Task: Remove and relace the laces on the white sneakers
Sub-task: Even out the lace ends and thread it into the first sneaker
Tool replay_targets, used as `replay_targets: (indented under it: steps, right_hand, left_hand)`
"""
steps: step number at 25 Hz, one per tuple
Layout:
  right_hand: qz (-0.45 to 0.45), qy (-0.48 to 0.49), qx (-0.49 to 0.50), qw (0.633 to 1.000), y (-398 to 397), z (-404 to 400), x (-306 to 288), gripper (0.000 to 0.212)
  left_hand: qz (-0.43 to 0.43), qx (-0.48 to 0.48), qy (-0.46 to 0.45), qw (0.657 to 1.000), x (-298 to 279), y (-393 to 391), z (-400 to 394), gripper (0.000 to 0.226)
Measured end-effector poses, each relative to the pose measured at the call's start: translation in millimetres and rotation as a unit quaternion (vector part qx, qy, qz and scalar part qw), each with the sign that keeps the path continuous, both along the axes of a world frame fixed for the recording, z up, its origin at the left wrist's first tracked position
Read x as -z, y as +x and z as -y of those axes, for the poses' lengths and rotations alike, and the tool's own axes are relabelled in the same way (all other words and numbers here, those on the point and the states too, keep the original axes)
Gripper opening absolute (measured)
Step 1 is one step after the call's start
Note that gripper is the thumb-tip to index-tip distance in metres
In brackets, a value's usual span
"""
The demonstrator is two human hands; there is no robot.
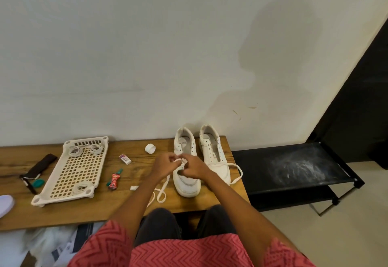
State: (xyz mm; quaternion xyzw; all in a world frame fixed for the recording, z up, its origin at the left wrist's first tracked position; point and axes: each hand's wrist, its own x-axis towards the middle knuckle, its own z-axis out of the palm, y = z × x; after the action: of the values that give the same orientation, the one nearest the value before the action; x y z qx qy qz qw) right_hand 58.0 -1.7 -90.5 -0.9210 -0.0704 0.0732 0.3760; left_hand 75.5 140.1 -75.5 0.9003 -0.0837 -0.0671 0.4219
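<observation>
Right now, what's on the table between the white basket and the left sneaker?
Head view: between the white basket and left sneaker lie a red tube, an eraser, a white cap and loose lace.

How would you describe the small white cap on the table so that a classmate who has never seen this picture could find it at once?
Start at the wooden table against the wall. Near its back edge, between the white perforated tray and the two white sneakers, lies the small white cap. It is the only round, ring-like thing there, lying alone just behind the little eraser.
</observation>
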Motion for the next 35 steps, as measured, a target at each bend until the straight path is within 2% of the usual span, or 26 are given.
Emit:
replay_targets:
  steps: [2,4,6,7,8,9,11,13,16,17,19,21,23,25,26,28,29,30,32,34,35]
  right_hand:
    - [0.031,-0.015,0.042,0.999,3,-6,0,0.013]
    - [0.045,0.099,0.215,0.971,3,4,-2,0.018]
    - [0.002,0.286,0.395,0.873,-2,27,-9,0.017]
    - [-0.025,0.35,0.45,0.821,-5,41,-13,0.015]
    - [-0.054,0.371,0.478,0.794,-8,52,-16,0.013]
    - [-0.087,0.367,0.487,0.788,-12,60,-20,0.012]
    - [-0.125,0.328,0.482,0.803,-20,67,-30,0.014]
    - [-0.121,0.272,0.429,0.853,-22,65,-38,0.006]
    - [-0.031,0.201,0.25,0.947,-18,50,-57,0.004]
    - [-0.026,0.196,0.179,0.964,-17,39,-64,0.005]
    - [-0.085,0.125,0.038,0.988,-14,12,-75,0.013]
    - [-0.097,0.062,-0.009,0.993,-9,-10,-74,0.026]
    - [-0.061,0.108,0.032,0.992,-8,-16,-69,0.016]
    - [-0.078,0.19,0.08,0.975,-18,-11,-73,0.017]
    - [-0.094,0.244,0.108,0.959,-21,-7,-77,0.024]
    - [-0.116,0.375,0.175,0.903,-25,4,-90,0.034]
    - [-0.119,0.43,0.204,0.872,-23,10,-97,0.035]
    - [-0.114,0.453,0.223,0.855,-18,16,-100,0.034]
    - [-0.087,0.438,0.267,0.854,-10,31,-97,0.031]
    - [-0.062,0.368,0.313,0.873,-6,48,-88,0.032]
    - [-0.057,0.307,0.315,0.896,-8,57,-83,0.033]
  left_hand:
    - [-0.01,0.023,-0.005,1.0,-20,0,-1,0.002]
    - [-0.028,0.037,0.036,0.998,-30,2,-14,0.007]
    - [-0.032,0.03,0.114,0.992,-35,4,-36,0.015]
    - [-0.026,0.016,0.15,0.988,-37,6,-48,0.019]
    - [-0.022,0.006,0.174,0.984,-40,6,-57,0.021]
    - [-0.028,0.006,0.185,0.982,-43,9,-65,0.024]
    - [-0.076,0.036,0.177,0.981,-52,9,-71,0.026]
    - [-0.156,0.035,0.128,0.979,-68,5,-65,0.02]
    - [-0.197,-0.051,-0.071,0.976,-84,6,-38,0.018]
    - [-0.2,-0.076,-0.135,0.967,-89,6,-27,0.015]
    - [-0.2,-0.084,-0.205,0.954,-96,4,-4,0.012]
    - [-0.199,-0.057,-0.217,0.954,-99,-1,16,0.009]
    - [-0.163,-0.026,-0.188,0.968,-100,-2,26,0.013]
    - [-0.118,0.011,-0.171,0.978,-104,-8,23,0.019]
    - [-0.117,0.033,-0.176,0.977,-104,-11,18,0.018]
    - [-0.2,0.078,-0.148,0.965,-98,-20,9,0.018]
    - [-0.246,0.101,-0.105,0.958,-91,-24,5,0.019]
    - [-0.264,0.12,-0.047,0.956,-82,-24,1,0.02]
    - [-0.24,0.132,0.065,0.96,-65,-19,-8,0.016]
    - [-0.206,0.098,0.096,0.969,-57,-9,-19,0.016]
    - [-0.182,0.074,0.095,0.976,-57,-5,-25,0.017]
